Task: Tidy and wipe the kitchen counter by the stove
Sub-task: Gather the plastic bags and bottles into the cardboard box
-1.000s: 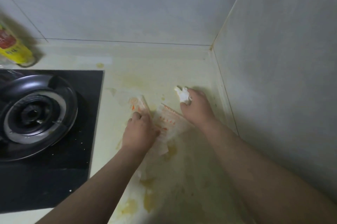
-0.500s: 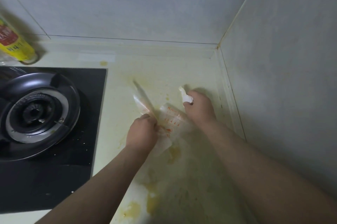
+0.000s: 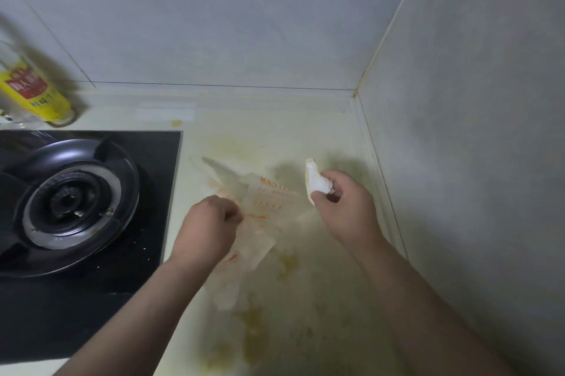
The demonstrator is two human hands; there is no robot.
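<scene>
Hands drawn apart since earlier frame. Left hand (image 3: 211, 224) clenched on translucent orange-printed plastic bag (image 3: 269, 207), frame centre; right hand (image 3: 347, 210) gripping crumpled white tissue wad (image 3: 318, 183). Advise: lift bag clear first, then wipe stained pale-yellow counter (image 3: 308, 308) firmly.

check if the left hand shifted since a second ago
Yes: the left hand, pinching the wrapper, has moved left, closer to the stove.

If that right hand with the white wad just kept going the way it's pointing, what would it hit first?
Probably the back wall. The right hand, holding the white wad, points away over stained counter, passing beside the plastic wrapper; its height is unclear.
</scene>
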